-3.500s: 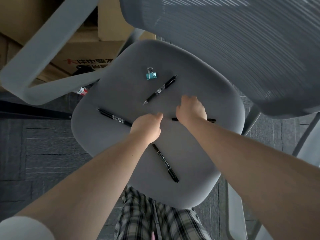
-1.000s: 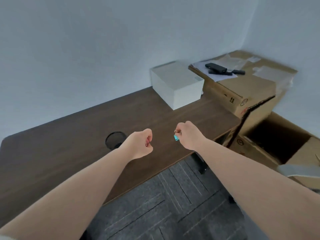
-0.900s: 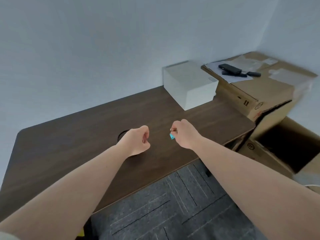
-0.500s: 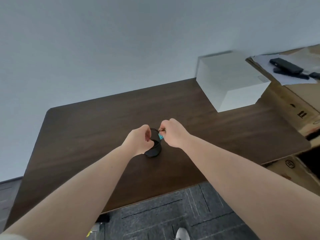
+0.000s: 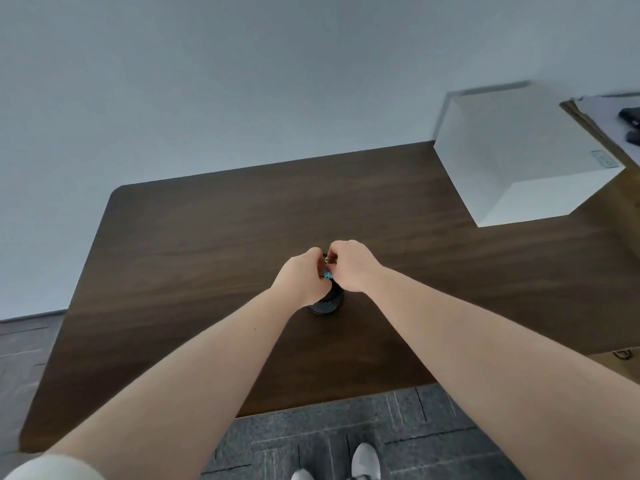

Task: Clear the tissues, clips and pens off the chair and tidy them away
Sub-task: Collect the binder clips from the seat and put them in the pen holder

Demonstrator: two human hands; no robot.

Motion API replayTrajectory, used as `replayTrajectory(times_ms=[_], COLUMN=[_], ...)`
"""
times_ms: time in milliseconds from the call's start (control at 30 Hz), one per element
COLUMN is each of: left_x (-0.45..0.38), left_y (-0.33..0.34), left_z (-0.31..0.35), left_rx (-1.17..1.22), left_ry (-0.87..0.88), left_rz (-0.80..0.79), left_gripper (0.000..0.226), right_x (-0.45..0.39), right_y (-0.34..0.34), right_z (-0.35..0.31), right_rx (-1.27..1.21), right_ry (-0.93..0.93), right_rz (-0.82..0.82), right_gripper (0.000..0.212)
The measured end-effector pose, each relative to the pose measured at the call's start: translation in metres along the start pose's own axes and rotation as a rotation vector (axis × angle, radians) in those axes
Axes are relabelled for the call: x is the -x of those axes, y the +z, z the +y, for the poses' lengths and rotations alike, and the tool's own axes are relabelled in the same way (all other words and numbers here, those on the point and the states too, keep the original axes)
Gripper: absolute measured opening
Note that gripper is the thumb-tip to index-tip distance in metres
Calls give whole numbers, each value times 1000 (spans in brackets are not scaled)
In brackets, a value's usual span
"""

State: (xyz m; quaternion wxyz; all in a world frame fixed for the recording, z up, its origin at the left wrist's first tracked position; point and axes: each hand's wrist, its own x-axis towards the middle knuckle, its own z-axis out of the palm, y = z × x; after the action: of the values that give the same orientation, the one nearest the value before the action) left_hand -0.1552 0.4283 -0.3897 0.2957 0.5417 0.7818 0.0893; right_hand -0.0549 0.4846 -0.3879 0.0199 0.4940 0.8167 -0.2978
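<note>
My right hand point(image 5: 349, 265) pinches a small teal binder clip point(image 5: 327, 274) by its wire handles, right above a black mesh cup point(image 5: 329, 301) that stands mid-desk on the dark wooden desk point(image 5: 207, 237). Curled into a fist, my left hand point(image 5: 301, 277) presses close against the clip and covers the cup's left rim. Whether the fist holds anything is hidden. The chair, the pens and the tissues are out of view.
A white box point(image 5: 519, 157) sits at the desk's back right corner against the pale wall. Beyond it is a cardboard box point(image 5: 585, 123) with papers and dark items point(image 5: 630, 116) on top. Grey carpet tiles and my shoes point(image 5: 365, 462) show below the desk's near edge.
I have turned from the chair to the desk. Both hands have come together over the black cup, the right still carrying the teal clip, and the view has tilted further down.
</note>
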Motion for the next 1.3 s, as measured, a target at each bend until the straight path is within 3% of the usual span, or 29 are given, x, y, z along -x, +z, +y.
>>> replayTrajectory(times_ms=[300, 667, 833, 1133, 1300], left_x=[-2, -7, -7, -6, -1], left_y=[2, 7, 4, 2, -7], left_z=[-7, -20, -19, -19, -22], left_rx=[33, 76, 78, 2, 11], left_ry=[24, 68, 93, 107, 91], left_rz=[14, 23, 40, 23, 16], left_gripper=[10, 8, 20, 18, 37], right_x=[-3, -3, -3, -3, 0], right_y=[9, 17, 14, 12, 11], right_z=[-13, -15, -12, -11, -10], right_rx=[-68, -73, -85, -91, -53], right_ry=[104, 96, 82, 37, 0], right_rz=[10, -10, -1, -9, -32], right_gripper=[18, 14, 21, 25, 34])
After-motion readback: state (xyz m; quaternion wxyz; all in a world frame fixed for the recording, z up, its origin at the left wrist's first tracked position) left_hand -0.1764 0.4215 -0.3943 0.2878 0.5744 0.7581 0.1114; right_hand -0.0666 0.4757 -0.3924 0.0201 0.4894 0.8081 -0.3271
